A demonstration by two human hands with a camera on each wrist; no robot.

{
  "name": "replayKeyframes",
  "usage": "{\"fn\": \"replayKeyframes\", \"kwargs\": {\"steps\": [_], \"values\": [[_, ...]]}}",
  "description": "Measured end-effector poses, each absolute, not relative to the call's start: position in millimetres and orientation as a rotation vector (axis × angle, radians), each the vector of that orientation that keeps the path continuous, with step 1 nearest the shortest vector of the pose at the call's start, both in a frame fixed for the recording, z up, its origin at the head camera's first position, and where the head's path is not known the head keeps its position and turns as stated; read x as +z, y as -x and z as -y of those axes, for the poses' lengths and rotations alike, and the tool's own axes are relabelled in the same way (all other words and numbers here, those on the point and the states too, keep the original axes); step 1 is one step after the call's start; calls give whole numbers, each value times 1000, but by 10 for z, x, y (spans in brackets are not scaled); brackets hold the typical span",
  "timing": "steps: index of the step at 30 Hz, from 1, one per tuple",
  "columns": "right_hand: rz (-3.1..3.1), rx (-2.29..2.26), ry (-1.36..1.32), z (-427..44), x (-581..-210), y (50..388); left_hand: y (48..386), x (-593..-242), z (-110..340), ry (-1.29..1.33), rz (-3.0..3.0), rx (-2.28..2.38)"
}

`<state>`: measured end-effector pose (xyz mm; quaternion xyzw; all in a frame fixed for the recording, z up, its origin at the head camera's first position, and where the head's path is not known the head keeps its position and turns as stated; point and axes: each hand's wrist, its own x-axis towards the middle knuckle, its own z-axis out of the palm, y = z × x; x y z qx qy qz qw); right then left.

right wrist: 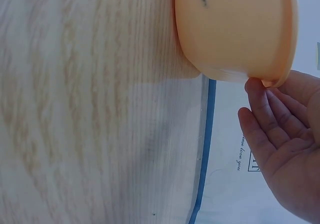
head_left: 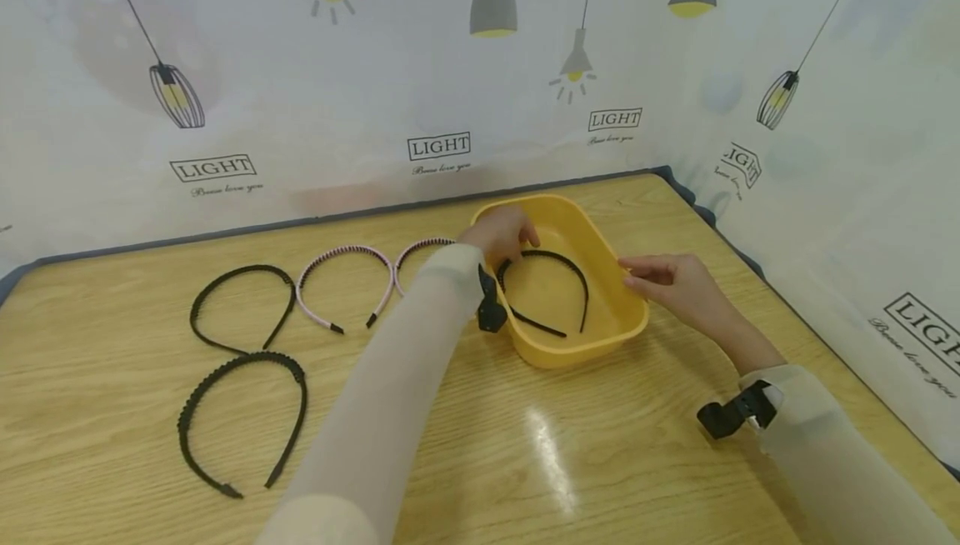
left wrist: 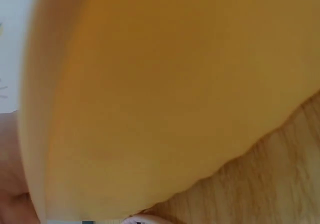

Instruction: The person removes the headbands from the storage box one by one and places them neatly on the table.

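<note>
A yellow plastic basin [head_left: 611,278] stands on the wooden table, with a black headband [head_left: 586,295] inside it. My left hand [head_left: 501,230] reaches over the basin's left rim. Its fingers are inside, beside the headband's upper left part; whether they grip it is hidden. In the left wrist view the basin's wall [left wrist: 165,94] covers most of the picture, and only part of the left hand [left wrist: 11,171] shows at the edge. On the right side, my right hand [head_left: 678,285] pinches the rim between thumb and fingers, also seen in the right wrist view as the hand [right wrist: 290,134] at the basin's rim [right wrist: 287,44].
Left of the basin lie two pink headbands, one whole [head_left: 303,282] and one [head_left: 401,262] partly behind my left arm. Two black headbands, one farther back [head_left: 197,307] and one nearer [head_left: 182,428], lie at the left. A printed cloth wall [head_left: 360,112] borders the table.
</note>
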<state>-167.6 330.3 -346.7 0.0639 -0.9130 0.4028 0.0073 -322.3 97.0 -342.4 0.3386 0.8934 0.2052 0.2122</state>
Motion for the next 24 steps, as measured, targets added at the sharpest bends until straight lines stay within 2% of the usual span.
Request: {"fn": "replayKeyframes", "kwargs": {"steps": [9, 24], "values": [[2849, 1286, -187, -3295, -3478, 1685, 3201, -3416, -969, -893, -2474, 545], [2856, 1292, -172, -3289, -3462, 1675, 3209, -3420, -971, -991, -2495, 610]]}}
